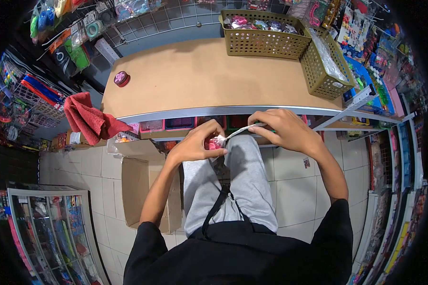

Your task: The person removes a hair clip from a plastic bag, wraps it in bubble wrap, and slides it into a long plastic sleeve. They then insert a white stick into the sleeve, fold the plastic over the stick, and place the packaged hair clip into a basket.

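Observation:
My left hand point(193, 146) is curled round a small clear plastic bag point(217, 142) with something pink and red inside, just above my lap. From the bag a twisted, stretched plastic end point(238, 132) runs to the right. My right hand point(286, 130) pinches that end between thumb and fingers, a little higher and to the right. Exactly what lies in the bag is partly hidden by my left fingers.
Ahead stands a wooden shelf board point(190, 78) bearing a small round dark-red tin point(121, 79), an olive basket point(266, 42) of packets and a second basket point(325, 71). A red cloth point(88, 118) hangs at its left corner. An open cardboard box point(138, 190) sits on the floor.

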Demonstrator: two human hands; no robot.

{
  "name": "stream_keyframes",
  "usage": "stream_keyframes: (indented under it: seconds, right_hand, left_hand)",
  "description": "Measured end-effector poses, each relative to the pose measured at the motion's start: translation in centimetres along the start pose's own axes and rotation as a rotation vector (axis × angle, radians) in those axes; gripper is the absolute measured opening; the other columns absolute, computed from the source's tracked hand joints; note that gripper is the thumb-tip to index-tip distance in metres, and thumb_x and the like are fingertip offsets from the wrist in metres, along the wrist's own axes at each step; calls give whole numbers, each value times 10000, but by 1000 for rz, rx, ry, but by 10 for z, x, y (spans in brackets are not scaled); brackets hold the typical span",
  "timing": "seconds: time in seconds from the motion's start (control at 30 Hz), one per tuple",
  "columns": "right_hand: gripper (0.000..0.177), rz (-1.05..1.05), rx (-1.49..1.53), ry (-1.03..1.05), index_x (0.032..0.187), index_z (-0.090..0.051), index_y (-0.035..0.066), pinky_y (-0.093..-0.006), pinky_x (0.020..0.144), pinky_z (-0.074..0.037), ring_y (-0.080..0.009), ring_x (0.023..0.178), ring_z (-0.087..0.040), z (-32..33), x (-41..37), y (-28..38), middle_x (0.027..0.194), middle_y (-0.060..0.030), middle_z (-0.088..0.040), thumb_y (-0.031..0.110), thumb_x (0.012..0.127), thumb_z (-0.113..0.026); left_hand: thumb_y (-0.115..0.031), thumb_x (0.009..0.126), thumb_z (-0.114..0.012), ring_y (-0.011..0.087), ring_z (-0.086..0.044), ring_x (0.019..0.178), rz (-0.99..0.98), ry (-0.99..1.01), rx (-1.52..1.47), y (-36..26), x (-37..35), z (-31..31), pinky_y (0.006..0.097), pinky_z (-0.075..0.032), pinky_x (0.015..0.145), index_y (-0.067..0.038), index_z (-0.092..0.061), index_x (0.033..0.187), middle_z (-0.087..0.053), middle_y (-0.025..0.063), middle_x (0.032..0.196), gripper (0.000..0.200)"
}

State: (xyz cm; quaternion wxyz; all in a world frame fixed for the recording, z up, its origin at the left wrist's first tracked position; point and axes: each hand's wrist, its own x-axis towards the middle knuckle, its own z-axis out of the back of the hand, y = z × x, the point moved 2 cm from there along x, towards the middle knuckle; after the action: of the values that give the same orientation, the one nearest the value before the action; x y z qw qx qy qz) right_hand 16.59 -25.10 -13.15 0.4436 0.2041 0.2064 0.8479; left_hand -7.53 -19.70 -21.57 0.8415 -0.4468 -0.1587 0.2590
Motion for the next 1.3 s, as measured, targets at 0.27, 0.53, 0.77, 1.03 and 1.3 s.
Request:
stream_keyframes:
  seconds: [0.27, 0.53, 0.77, 1.03, 1.3]
  right_hand:
    - [212, 2, -3, 22, 982, -603, 32, -462, 705, -480, -371, 782, -635, -2, 4, 5, 833, -174, -665, 233, 920, -581]
    - [214, -5, -36, -4, 981, -638, 55, -404, 677, -482, -323, 761, -644, -6, 3, -2, 809, -140, -669, 255, 909, -620]
    - [203, -19, -93, -17, 977, -639, 69, -402, 653, -479, -317, 723, -651, -2, 4, -2, 788, -125, -675, 258, 904, -626]
    - [220, -107, 42, -67, 957, -636, 65, -347, 539, -403, -234, 561, -571, -1, 3, -8, 650, -87, -606, 273, 887, -658]
    - [240, -163, 13, -24, 938, -635, 73, -393, 578, -440, -296, 606, -615, 11, 4, -1, 650, -117, -620, 310, 903, -627]
  left_hand:
    - [-306, 757, -768, 281, -533, 791, 191, 83, -63, 10, 1, -6, 384, -431, 749, -50, -488, 1017, -563, 112, 937, 460]
    - [-248, 953, -496, 233, -550, 958, 144, 95, -367, 4, -5, -7, 373, -436, 855, -12, -491, 1217, -550, 107, 1049, 354]
    - [-254, 953, -518, 202, -550, 943, 122, -6, -275, 11, -6, -1, 322, -437, 827, 2, -583, 1149, -549, 90, 1054, 328]
    - [-168, 905, -624, 134, -541, 972, 9, -131, -534, 8, -19, -20, 299, -452, 810, -29, -587, 1179, -573, 69, 1058, 309]
    - [-169, 822, -724, 150, -526, 980, -53, -176, -330, 5, -12, -26, 286, -416, 881, -45, -595, 1133, -549, 49, 1023, 359]
